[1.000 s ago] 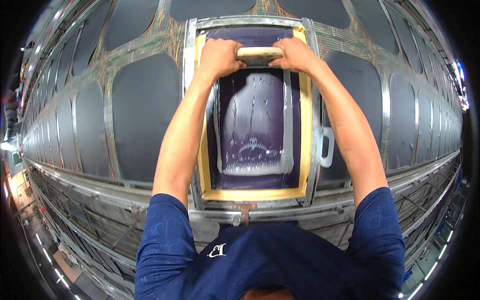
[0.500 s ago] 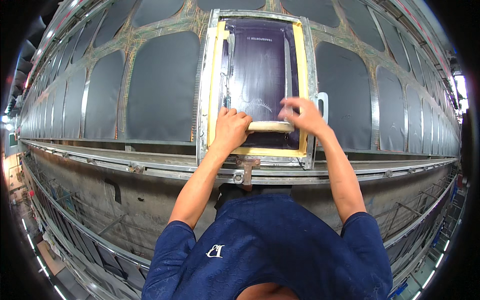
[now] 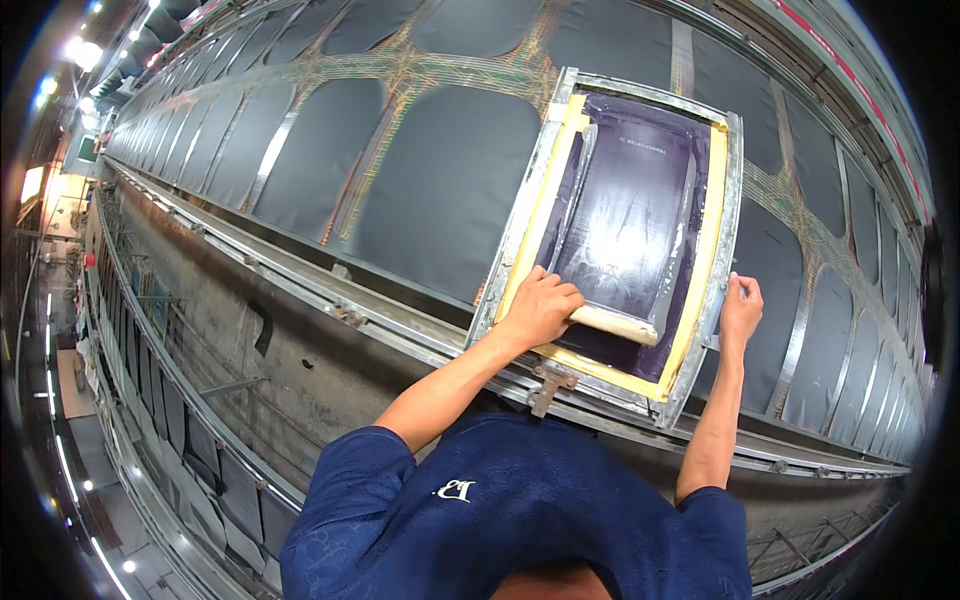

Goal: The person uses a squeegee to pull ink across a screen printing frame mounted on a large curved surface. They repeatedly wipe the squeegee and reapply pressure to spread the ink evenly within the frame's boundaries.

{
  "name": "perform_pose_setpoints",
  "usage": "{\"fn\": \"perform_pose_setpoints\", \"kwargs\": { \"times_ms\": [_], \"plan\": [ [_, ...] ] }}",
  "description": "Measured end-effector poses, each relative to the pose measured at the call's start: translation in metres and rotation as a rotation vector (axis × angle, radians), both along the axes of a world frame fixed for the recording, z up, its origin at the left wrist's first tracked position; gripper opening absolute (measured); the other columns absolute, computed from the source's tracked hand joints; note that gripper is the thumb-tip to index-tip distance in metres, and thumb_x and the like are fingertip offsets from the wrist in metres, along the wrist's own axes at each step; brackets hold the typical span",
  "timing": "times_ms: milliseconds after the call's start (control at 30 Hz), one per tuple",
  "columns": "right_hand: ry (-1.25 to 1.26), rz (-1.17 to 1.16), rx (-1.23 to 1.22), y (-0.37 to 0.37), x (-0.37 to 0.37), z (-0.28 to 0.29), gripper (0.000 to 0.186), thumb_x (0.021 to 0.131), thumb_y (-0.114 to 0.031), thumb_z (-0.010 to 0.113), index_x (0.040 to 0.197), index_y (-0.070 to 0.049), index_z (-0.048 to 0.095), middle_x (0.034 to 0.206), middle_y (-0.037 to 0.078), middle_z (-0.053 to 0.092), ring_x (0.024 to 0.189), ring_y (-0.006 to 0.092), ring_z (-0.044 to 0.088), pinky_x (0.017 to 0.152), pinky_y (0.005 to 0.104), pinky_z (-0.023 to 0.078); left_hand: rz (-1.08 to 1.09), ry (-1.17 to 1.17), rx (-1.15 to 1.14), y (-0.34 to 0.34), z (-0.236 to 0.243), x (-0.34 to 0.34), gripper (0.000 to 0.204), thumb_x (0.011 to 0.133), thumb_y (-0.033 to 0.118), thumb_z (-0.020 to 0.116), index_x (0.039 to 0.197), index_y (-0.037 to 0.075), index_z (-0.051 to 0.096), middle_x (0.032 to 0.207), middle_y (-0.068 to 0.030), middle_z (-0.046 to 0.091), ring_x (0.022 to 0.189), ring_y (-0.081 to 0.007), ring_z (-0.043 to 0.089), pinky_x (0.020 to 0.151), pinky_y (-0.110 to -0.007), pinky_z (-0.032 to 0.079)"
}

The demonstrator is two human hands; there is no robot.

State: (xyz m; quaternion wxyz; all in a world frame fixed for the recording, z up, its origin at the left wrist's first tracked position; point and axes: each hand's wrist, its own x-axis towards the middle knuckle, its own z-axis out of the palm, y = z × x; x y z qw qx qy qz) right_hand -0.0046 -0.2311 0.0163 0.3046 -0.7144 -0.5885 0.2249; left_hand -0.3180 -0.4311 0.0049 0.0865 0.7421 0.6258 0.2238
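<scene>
A metal-framed screen (image 3: 560, 90) with yellow tape round its edges and a purple mesh (image 3: 630, 210) streaked with pale residue lies on the long table. My left hand (image 3: 540, 305) is closed on the left end of a pale wooden squeegee (image 3: 620, 326), which lies across the screen's near part. Outside the frame's right side, my right hand (image 3: 740, 300) has its fingers curled at the side handle (image 3: 714, 325), gripping it; most of that handle is hidden by the hand and angle.
Rows of dark flat panels (image 3: 435, 190) run left and right along the table, with orange and green lines between them. A metal rail (image 3: 240, 250) follows the near edge, with a bracket (image 3: 550, 390) below the screen. A lower rack (image 3: 230, 400) runs beside me.
The squeegee went from the screen's far end to its near end. My right hand has left it for the frame's right side. The view has since turned, placing the screen farther right.
</scene>
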Motion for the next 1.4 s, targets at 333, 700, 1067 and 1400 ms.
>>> {"fn": "perform_pose_setpoints", "kwargs": {
  "times_ms": [333,700,1067,1400],
  "plan": [
    [0.307,0.116,0.108,-0.092,-0.285,-0.063,0.020,0.088,-0.024,0.072,0.095,-0.006,0.071,0.093,0.015,0.074,0.094,0.0300,0.073,0.086,0.0385,0.053,0.056,0.126,-0.127,-0.071,0.013,-0.282,0.027,0.066,0.015,0.083,0.091,0.020,0.077,0.092,0.0033,0.076,0.086,-0.0243,0.069,0.081,-0.042,0.046],
    [0.124,0.039,-0.003,-0.100,-0.337,-0.083,0.033,0.097,-0.038,0.065,0.096,-0.005,0.068,0.078,0.014,0.070,0.071,0.0289,0.066,0.072,0.0412,0.051,-0.040,0.180,0.097,-0.173,-0.005,-0.303,0.027,0.072,0.009,0.069,0.099,0.009,0.071,0.099,-0.0006,0.070,0.075,-0.0209,0.059,0.074,-0.038,0.040],
    [0.023,0.333,-0.173,-0.038,-0.350,-0.035,0.025,0.095,-0.028,0.070,0.100,-0.004,0.071,0.085,0.010,0.070,0.078,0.0206,0.067,0.075,0.0345,0.052,-0.067,0.225,0.236,0.057,-0.035,-0.379,0.019,0.075,0.004,0.063,0.091,0.010,0.069,0.095,-0.0016,0.071,0.077,-0.0231,0.059,0.075,-0.039,0.040],
    [-0.361,1.041,0.088,0.163,-0.503,0.022,0.045,0.079,-0.045,0.079,0.105,-0.009,0.075,0.089,0.015,0.073,0.098,0.0369,0.067,0.097,0.0474,0.046,-0.052,0.090,-0.257,0.283,0.025,-0.438,0.032,0.071,0.029,0.087,0.094,0.010,0.078,0.079,-0.0136,0.072,0.081,-0.0353,0.070,0.074,-0.046,0.053]
  ]
}}
